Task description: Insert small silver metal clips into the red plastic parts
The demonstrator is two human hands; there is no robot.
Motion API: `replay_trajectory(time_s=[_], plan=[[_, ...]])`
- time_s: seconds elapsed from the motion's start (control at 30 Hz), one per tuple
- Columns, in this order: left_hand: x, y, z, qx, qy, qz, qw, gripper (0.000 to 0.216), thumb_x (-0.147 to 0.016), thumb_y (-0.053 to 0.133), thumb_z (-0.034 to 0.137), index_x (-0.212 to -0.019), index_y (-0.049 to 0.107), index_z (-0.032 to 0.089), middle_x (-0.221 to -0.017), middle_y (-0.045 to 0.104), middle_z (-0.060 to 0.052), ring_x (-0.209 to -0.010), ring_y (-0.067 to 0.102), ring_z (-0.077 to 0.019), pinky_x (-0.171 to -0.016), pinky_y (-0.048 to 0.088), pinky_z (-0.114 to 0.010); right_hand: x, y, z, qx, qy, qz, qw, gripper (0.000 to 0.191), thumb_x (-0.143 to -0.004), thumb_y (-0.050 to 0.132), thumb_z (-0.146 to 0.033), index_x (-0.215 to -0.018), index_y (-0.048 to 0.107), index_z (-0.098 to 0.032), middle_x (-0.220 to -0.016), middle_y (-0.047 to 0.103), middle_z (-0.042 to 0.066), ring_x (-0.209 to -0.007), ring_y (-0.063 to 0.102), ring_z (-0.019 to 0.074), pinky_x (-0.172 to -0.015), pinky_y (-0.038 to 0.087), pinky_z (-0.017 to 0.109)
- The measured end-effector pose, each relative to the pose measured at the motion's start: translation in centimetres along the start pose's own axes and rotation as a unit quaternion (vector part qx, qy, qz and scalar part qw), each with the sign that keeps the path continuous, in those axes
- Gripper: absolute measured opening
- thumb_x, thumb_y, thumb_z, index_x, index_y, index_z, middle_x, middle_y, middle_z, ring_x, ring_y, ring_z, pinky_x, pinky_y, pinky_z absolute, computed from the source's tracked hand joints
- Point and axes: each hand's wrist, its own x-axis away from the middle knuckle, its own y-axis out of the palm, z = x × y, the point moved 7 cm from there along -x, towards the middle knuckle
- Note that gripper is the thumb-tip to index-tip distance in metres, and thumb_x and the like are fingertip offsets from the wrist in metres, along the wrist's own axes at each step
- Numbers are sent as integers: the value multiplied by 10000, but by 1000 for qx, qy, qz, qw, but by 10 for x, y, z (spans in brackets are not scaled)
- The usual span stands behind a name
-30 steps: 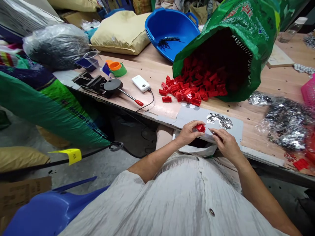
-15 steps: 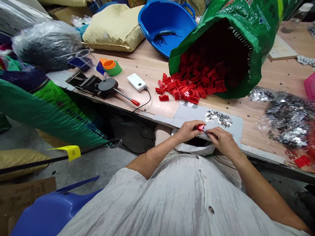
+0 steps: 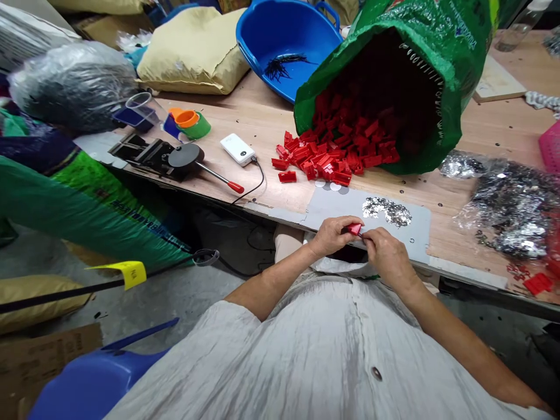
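Observation:
Just over the table's front edge, my left hand (image 3: 331, 238) pinches a small red plastic part (image 3: 354, 228) between thumb and fingers. My right hand (image 3: 388, 252) has its fingers closed on a thin dark rod-like tool (image 3: 361, 235). The tool's end meets the red part; most of its length is hidden in my grip, so its exact kind does not show. Behind my hands, small shiny metal pieces (image 3: 387, 210) are spread on a grey mat (image 3: 321, 204). More red plastic parts (image 3: 326, 160) spill from a green woven sack (image 3: 452, 87) lying on its side.
A white power bank (image 3: 238, 149) with a cable and a lever tool with a red-tipped handle (image 3: 184, 158) are at the left. Behind stands a blue basin (image 3: 301, 35) with thin black strips. Bagged metal pieces (image 3: 511, 204) lie right. An open white bag (image 3: 343, 266) is below my hands.
My right hand has shifted slightly left, closer to the red part, and less of the tool shows between them. My left hand keeps its hold. The view has moved a little.

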Motion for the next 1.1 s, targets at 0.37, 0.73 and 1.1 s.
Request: replay_trajectory(time_s=[0.37,0.73,1.1], plan=[[14,-2,16,11,-7,41,999,296,-682,755,204,-971,686,202,-930,681,-18,-875,601,-173,-878,429,-286,8,-9,12,-141,-8,-1,990,224,-953,447,-283,-1088,614,-219,-1003,666,80,-883,638,218,-759,488,347],[41,23,20,497,-164,63,850,367,-738,795,395,-797,519,161,-831,665,-14,-829,677,-150,-871,474,-309,24,-22,-15,-241,-32,-75,967,410,-1000,380,-378,-1389,453,-272,-730,685,-17,-659,641,171,-675,487,298],[51,42,24,625,-213,84,746,192,-802,740,256,-794,595,131,-810,685,-40,-821,699,-181,-955,515,-386,23,-34,-17,-222,-31,27,974,332,-997,399,-418,-1170,637,-265,-848,718,27,-718,668,195,-666,479,298]])
